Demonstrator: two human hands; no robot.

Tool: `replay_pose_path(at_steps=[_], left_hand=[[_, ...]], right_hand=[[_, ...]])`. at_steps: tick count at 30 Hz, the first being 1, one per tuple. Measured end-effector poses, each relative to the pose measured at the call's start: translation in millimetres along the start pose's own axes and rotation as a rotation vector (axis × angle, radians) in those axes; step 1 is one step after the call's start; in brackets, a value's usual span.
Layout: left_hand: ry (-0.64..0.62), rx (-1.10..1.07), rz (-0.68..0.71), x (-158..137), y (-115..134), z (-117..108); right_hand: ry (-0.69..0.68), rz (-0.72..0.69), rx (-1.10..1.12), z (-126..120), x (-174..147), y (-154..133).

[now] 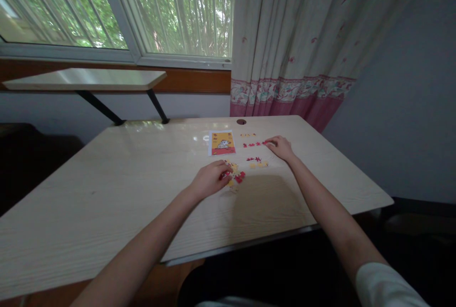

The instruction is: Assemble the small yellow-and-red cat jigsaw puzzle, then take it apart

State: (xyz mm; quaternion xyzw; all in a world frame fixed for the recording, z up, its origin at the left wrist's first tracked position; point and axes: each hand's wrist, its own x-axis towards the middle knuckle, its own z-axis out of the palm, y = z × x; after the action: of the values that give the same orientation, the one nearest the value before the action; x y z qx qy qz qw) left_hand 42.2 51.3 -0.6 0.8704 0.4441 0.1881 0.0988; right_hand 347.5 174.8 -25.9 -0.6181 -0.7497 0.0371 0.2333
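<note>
My left hand (211, 177) is at the left side of a small heap of red and yellow jigsaw puzzle pieces (238, 177), its fingers curled round a red piece. At the right end of a row of red puzzle pieces (251, 145), my right hand (281, 147) pinches another red piece against the table. A picture card (223, 144) with a white animal on a yellow and red ground lies flat just beyond my left hand. Short rows of orange pieces (248, 134), dark red pieces (254, 159) and pale yellow pieces (259, 165) lie to the right of the card and heap.
The light wooden table (124, 183) has a round cable hole (241, 121) near its back edge. A raised shelf (85, 79) on black legs stands at the back left. Behind are a barred window (178, 12) and a long curtain (281, 36).
</note>
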Motion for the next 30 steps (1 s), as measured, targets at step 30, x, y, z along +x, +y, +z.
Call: replay_pose_path(at_steps=[30], left_hand=[[0.434, -0.456, -0.057, 1.3, -2.7, -10.6]], right_hand=[[0.082, -0.651, 0.468, 2.3, -59.6, -125.2]])
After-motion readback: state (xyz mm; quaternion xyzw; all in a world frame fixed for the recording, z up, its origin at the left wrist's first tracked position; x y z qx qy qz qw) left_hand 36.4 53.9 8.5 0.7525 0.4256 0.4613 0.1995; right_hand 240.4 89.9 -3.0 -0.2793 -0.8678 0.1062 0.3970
